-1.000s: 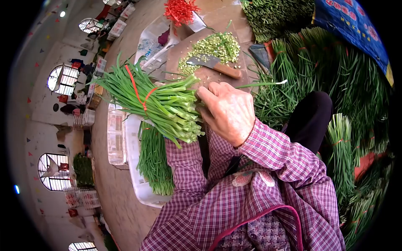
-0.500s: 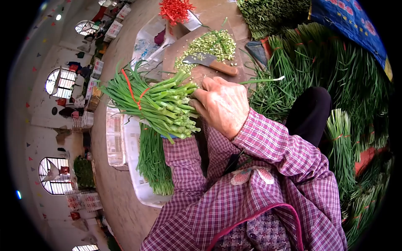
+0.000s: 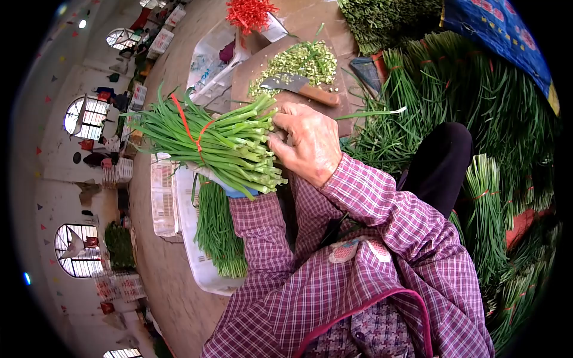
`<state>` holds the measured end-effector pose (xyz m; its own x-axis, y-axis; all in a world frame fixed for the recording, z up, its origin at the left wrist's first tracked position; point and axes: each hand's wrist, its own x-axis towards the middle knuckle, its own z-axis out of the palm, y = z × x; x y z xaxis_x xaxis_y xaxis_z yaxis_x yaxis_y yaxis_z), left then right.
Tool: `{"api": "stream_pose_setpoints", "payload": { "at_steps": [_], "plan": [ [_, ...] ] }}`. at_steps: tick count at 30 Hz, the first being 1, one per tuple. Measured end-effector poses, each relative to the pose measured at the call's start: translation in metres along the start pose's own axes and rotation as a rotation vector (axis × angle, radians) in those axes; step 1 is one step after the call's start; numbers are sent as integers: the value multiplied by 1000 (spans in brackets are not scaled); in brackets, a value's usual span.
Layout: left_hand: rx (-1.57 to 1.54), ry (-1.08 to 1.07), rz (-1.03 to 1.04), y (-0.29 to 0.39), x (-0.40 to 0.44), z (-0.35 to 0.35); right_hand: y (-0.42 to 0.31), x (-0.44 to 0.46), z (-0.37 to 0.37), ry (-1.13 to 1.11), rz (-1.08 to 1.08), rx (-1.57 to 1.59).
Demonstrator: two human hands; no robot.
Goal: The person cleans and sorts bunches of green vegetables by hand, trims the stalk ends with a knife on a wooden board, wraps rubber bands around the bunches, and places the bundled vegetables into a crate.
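Green bundle, centre-left, looks light, bruisable, best held at its red band; right hand curled, pinch unclear; left hand beneath, fingers hidden.

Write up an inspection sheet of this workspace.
Surface: brown chopping board, strewn with chopped pale-green pieces.
Job's things: green long-stalked bundle with red ties, held up; metal knife with brown wooden handle, lying on the board.
Clutter: heap of red strips; white plastic crate holding another green bundle.
Hands: right hand at the bundle's cut ends, grip unclear; left hand mostly hidden beneath the bundle.
Cables: nothing seen.
Surroundings: heaped green bundles and blue printed sheet at right; wall with arched windows at left.
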<state>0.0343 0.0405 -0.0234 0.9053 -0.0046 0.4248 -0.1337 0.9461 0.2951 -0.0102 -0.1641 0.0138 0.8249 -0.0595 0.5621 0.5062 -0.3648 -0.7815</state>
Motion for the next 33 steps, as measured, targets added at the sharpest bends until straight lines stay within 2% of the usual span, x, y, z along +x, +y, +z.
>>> {"api": "stream_pose_setpoints", "payload": {
  "at_steps": [1, 4, 5, 7, 10, 14, 15, 17, 19, 20, 21, 22, 25, 27, 33],
  "plan": [
    [1, 1, 3, 1, 0, 1, 0, 0, -1, -3, -1, 2],
    [252, 200, 82, -7, 0, 18, 3, -1, -11, 37, -16, -25],
    [249, 199, 81, -5, 0, 15, 5, -3, -18, 38, -17, -28],
    [118, -2, -37, 6, 2, -3, 7, -9, -32, -15, 23, -104],
    [267, 73, -59, 27, 3, -27, 13, -20, -59, -26, 25, -125],
    [277, 112, -11, 39, 2, -42, 27, -30, -92, -28, 75, -117],
    [275, 115, 1, 42, 0, -46, 50, -38, -100, -3, 98, -189],
    [272, 124, 24, 50, -1, -54, 58, -43, -124, 19, 160, -115],
    [275, 130, 45, 60, -4, -59, 79, -54, -151, 114, 161, -219],
    [277, 128, 55, 66, -4, -58, 92, -61, -171, 145, 276, -282],
    [283, 131, 69, 72, -4, -59, 108, -69, -190, 165, 279, -337],
    [289, 131, 74, 80, -5, -60, 119, -76, -207, 113, 270, -584],
    [309, 135, 61, 89, -7, -64, 97, -76, -200, -52, 327, -684],
    [308, 136, 34, 86, -11, -67, 74, -62, -174, -126, 189, -707],
    [327, 113, -78, 53, -11, -64, -6, -15, -78, -142, -283, -232]
  ]
}}
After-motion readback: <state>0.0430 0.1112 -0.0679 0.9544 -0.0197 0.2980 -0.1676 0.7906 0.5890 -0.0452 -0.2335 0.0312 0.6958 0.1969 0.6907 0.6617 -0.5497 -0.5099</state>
